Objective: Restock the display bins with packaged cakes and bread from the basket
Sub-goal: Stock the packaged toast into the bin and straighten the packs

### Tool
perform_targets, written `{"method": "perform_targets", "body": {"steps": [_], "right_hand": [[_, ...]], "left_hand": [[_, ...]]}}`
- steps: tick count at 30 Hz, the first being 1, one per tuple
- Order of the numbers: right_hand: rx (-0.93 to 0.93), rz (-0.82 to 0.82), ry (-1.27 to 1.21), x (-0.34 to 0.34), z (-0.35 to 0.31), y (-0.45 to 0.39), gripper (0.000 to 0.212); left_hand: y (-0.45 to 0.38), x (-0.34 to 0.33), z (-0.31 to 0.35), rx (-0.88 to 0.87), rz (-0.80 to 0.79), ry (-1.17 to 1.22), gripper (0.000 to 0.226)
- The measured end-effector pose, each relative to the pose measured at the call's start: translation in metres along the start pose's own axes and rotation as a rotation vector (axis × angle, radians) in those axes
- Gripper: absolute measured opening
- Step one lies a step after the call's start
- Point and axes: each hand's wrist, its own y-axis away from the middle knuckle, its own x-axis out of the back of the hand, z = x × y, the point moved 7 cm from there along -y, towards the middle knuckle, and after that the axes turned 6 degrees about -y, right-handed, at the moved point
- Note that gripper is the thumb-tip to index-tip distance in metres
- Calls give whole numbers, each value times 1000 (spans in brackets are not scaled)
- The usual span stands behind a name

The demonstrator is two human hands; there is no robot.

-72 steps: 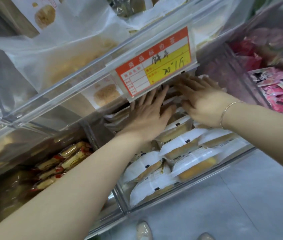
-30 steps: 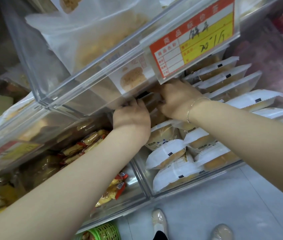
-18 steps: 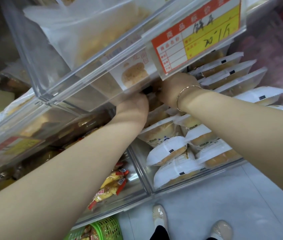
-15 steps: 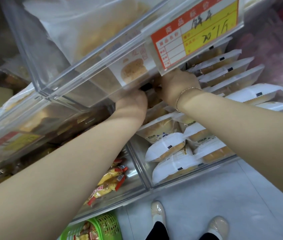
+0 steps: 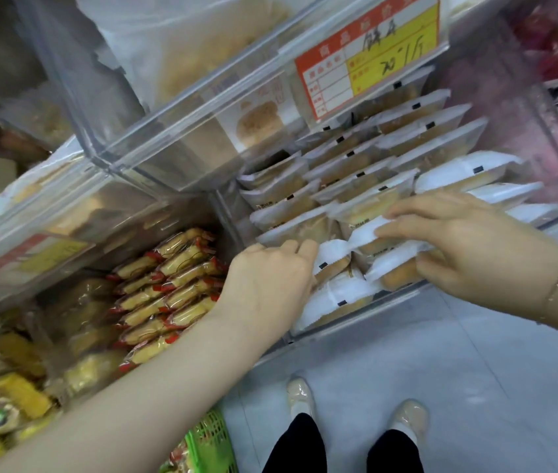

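A clear acrylic upper bin (image 5: 154, 145) juts out across the top, holding large white bags of pale crumbly snacks. Below it, a clear lower bin (image 5: 356, 322) is packed with rows of white-wrapped cakes (image 5: 390, 155) standing on edge. To its left another compartment holds red-ended yellow bread packs (image 5: 171, 288). The grey floor (image 5: 458, 387) lies beneath, with two pale shoes showing. A green basket (image 5: 209, 445) peeks in at the bottom edge, just beside the left forearm.

The price tag (image 5: 369, 63) on the upper bin is orange and yellow, with handwriting that reads roughly "20/斤" (the printed characters are too blurred to read).

The right hand (image 5: 468, 244), a thin bracelet at its wrist, has its fingers and thumb closed round a front-row cake packet (image 5: 390, 264). The left hand (image 5: 270, 278) is knuckles-up at the bin's left front, fingers curled against the packets there; whether it actually grips one I cannot tell.
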Motion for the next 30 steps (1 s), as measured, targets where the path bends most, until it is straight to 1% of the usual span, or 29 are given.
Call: {"method": "perform_targets", "body": {"steps": [2, 4, 6, 9, 11, 13, 14, 15, 16, 17, 20, 24, 26, 28, 30], "right_hand": [[19, 40, 23, 1, -2, -4, 42], [47, 102, 19, 4, -3, -9, 41], [50, 138, 7, 6, -2, -11, 41], [82, 158, 52, 2, -1, -3, 41], [81, 234, 41, 5, 1, 9, 40], [55, 284, 18, 10, 7, 20, 35], [48, 284, 12, 12, 9, 24, 30], [26, 270, -5, 14, 12, 26, 26], [-16, 241, -35, 15, 16, 27, 24], [-70, 202, -69, 14, 18, 26, 27], [-185, 118, -101, 10, 21, 18, 35], [-234, 141, 13, 6, 19, 8, 29], [-266, 176, 61, 6, 20, 2, 23], [-293, 204, 89, 8, 21, -5, 19], [-298, 207, 103, 9, 23, -11, 19]], "left_hand": [[-5, 0, -5, 42, -11, -20, 17], [-12, -1, -13, 107, 50, 19, 8], [-16, 0, -16, 152, 98, 36, 10], [-13, -4, -11, 148, 100, 100, 21], [-1, 4, -10, 124, 170, 175, 24], [13, 17, -6, 44, 262, 288, 22], [18, 19, 0, -24, 236, 327, 23], [23, 16, 5, -68, 154, 361, 27], [24, 10, 7, -62, 48, 402, 31], [25, 3, 6, -30, -35, 430, 35], [20, -2, 5, -29, -126, 480, 37], [21, -3, 11, -74, -155, 521, 32], [20, -5, 12, -79, -145, 480, 34], [17, -7, 12, -43, -135, 428, 35], [13, -9, 14, -14, -108, 362, 30]]}}
